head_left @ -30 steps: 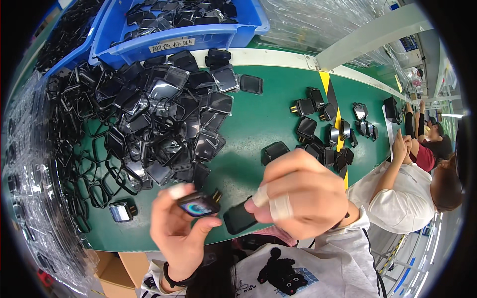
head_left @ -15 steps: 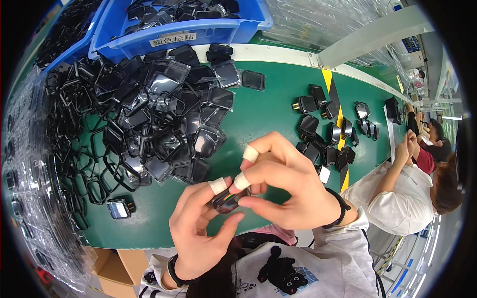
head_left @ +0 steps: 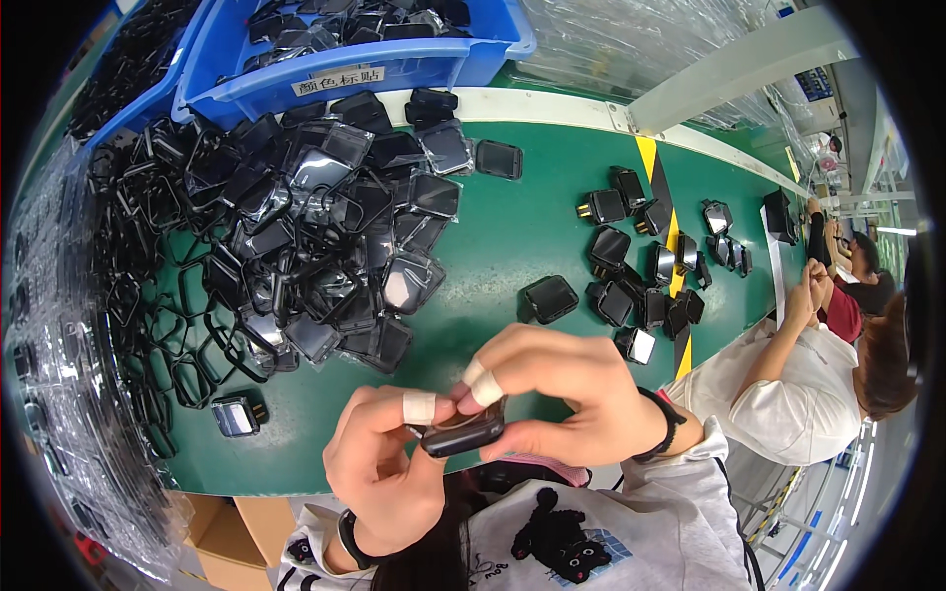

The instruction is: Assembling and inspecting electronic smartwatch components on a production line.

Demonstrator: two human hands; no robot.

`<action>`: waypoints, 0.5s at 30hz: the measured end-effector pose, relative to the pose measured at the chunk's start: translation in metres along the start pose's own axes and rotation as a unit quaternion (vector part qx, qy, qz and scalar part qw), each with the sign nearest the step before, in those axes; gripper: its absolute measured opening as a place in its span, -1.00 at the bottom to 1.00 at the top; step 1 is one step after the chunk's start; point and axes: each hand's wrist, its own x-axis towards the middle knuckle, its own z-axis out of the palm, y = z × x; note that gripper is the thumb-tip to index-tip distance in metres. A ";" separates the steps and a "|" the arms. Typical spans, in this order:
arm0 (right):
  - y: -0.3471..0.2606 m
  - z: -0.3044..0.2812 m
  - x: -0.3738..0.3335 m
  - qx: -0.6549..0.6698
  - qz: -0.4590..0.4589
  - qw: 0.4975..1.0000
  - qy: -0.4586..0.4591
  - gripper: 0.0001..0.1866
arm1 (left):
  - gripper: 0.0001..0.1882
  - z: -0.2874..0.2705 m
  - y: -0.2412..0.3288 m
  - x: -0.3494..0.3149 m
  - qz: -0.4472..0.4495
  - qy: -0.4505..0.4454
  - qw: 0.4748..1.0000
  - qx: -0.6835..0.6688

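A small black rounded-rectangular device case [head_left: 463, 434], with a glossy edge, is held between both hands just above the near edge of the green table. My left hand [head_left: 389, 463] pinches its left end, the taped index fingertip on top and the thumb below. My right hand [head_left: 567, 394] grips the right end, with taped fingertips along the upper side and the thumb beneath. The two hands' fingertips meet over the case, so part of its top is hidden. Just beyond my right hand lies another black case [head_left: 550, 298], flat on the table.
Black frames and film-wrapped panels [head_left: 325, 227] form a large heap at left. Behind it stands a blue bin [head_left: 394, 74] of similar panels. One device [head_left: 236, 416] lies near the front left. Several black devices [head_left: 631, 266] sit by the yellow-black tape; another person [head_left: 808, 394] works at right.
Both hands have come down toward me, the right most. The case has turned, so its long glossy edge shows. The case beyond my right hand, previously covered, is visible.
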 end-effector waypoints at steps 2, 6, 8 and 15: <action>0.000 0.003 -0.001 -0.010 -0.030 0.999 0.011 -0.61 | -0.76 -0.002 0.001 -0.001 0.019 -0.010 0.999 0.030; 0.007 0.007 -0.005 -0.058 -0.142 0.987 0.039 -0.68 | -0.77 -0.002 0.005 0.001 0.034 -0.070 0.996 0.042; 0.008 0.011 -0.005 -0.072 -0.190 0.976 0.073 -0.75 | -0.77 -0.002 0.008 0.005 0.039 -0.088 0.995 0.005; 0.008 0.020 -0.006 -0.069 -0.210 0.972 0.078 -0.83 | -0.83 -0.004 -0.001 0.001 0.119 -0.080 0.990 -0.003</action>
